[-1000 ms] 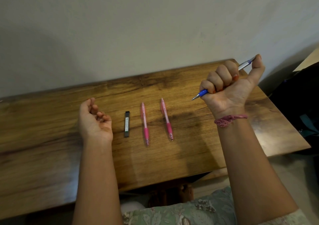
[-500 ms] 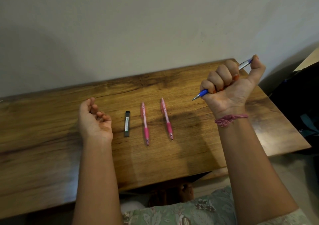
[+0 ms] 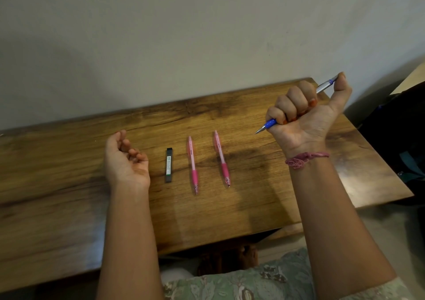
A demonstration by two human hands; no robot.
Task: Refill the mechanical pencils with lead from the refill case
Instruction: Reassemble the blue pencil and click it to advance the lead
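Step in hand, by my read: checking or clicking the blue pencil. No refill has started; the case lies untouched.

Landmark = refill case (image 3: pixel 169 165), a slim dark stick with a white-green label, flat on the wooden table (image 3: pixel 57 207), long axis pointing away from the person.

Near to far:
- Left hand (image 3: pixel 125 159) just left of the case, resting on the table palm up, fingers loosely curled, holding nothing. Not touching the case.
- Two pink pencils right of the case, roughly parallel to it, tips toward the person: first pink pencil (image 3: pixel 192 164) just beside it, second pink pencil (image 3: pixel 221 158) one slot further right. Translucent barrels, darker pink grips. Lead level not readable.
- Right hand (image 3: pixel 305 113) well right of the case and raised off the table, fisted round the blue pencil (image 3: pixel 271 123), thumb on the cap end, metal tip pointing down-left. Blue grip, silver upper barrel; the middle is hidden in the fist.

Next move likely needs both hands: the cap pulled off the blue pencil, then the left hand picks up the case and opens it. Lead is thin and brittle, so feed it in straight.
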